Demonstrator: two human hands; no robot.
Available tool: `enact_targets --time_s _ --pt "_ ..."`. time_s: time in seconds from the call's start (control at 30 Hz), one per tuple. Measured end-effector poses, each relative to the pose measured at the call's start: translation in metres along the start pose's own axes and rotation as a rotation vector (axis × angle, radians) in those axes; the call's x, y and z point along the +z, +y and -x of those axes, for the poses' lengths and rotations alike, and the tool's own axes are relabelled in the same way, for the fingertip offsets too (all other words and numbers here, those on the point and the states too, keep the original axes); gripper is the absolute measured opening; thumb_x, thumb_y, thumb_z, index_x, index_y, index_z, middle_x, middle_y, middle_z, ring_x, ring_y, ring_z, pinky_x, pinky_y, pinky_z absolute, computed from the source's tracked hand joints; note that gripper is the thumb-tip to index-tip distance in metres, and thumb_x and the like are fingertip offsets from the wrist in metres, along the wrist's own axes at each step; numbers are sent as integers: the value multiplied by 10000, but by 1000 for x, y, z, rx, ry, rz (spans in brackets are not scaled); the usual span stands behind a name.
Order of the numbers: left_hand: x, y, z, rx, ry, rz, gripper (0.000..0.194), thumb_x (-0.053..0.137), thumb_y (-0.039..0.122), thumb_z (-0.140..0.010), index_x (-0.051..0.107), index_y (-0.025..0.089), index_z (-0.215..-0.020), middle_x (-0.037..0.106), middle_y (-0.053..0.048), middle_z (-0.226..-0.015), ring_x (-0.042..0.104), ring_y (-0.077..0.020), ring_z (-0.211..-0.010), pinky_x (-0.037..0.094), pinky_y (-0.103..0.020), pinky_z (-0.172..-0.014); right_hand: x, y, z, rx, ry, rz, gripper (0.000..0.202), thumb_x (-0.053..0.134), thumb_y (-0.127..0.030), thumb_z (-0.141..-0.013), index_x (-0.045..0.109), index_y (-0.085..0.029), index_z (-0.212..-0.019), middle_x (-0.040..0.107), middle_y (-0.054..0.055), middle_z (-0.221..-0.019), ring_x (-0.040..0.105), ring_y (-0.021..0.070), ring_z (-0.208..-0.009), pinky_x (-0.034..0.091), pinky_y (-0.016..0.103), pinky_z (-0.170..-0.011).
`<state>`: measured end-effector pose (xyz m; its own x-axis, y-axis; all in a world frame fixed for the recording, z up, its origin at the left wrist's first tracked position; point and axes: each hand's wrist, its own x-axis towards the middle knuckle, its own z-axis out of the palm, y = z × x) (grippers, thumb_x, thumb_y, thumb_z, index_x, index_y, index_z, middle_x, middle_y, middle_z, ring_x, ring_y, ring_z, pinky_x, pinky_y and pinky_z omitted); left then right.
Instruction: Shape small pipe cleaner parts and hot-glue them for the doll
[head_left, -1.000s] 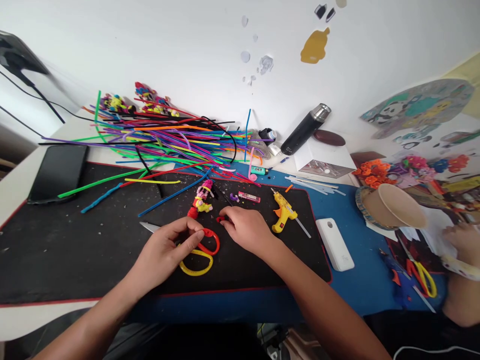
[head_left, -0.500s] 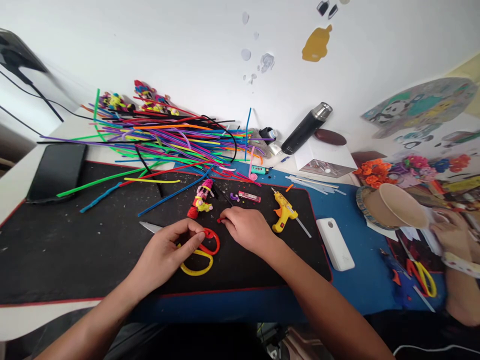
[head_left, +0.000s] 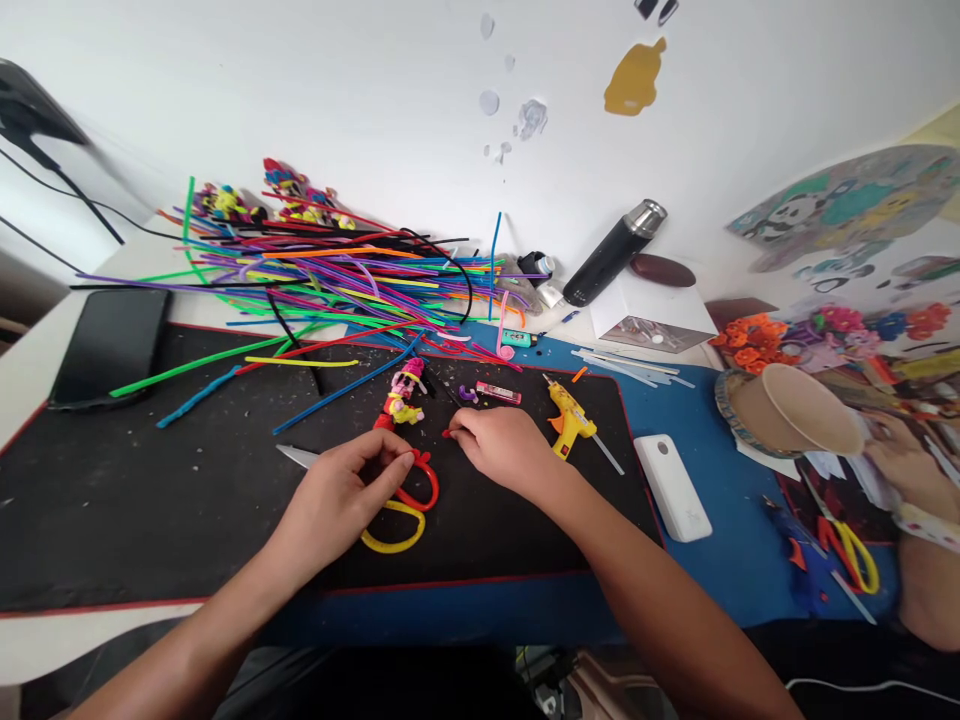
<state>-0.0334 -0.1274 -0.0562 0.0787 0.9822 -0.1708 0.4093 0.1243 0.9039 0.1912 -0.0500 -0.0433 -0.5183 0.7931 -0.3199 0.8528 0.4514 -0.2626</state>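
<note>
The right hand point(head_left: 510, 450) is pinching a red bit point(head_left: 448, 434); whether the left hand point(head_left: 337, 492) is gripping anything, I cannot tell. The doll point(head_left: 406, 388) is lying nearer the left, toward 12 o'clock from its fingertips, its long axis running 7 to 1.

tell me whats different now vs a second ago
The right hand has eased slightly rightward, with a small red piece pinched at its fingertips throughout. At far right, the other person's hand has moved left toward the paper bowl. The left hand barely shifted; the yellow glue gun stayed put.
</note>
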Motion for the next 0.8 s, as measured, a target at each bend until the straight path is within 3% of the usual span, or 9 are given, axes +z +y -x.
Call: enact_targets --time_s 0.2,0.53,0.8 --pt "4 0 -6 -18 -19 35 377 631 578 -950 715 225 -850 717 5 -747 649 -178 -687 490 -259 -651 -10 -2 -2 -29 -41 41 268 573 -297 -1119 832 -256 -1176 869 75 -1064 801 258 -963 444 314 -721" --pt "15 -3 -13 -59 35 23 376 635 590 -924 700 227 -851 687 10 -706 617 -178 -641 446 -271 -612 -8 0 0 -14 -30 -17 230 601 -274 -1102 814 -253 -1186 861 63 -1084 792 249 -1000 453 303 -755" --pt "20 0 -10 -76 91 -103 400 583 607 -928 721 234 -885 670 21 -643 595 -179 -587 420 -280 -591 5 9 0 -21 97 -123 142 659 -263 -1093 788 -235 -1145 851 60 -1054 778 225 -923 418 297 -727"
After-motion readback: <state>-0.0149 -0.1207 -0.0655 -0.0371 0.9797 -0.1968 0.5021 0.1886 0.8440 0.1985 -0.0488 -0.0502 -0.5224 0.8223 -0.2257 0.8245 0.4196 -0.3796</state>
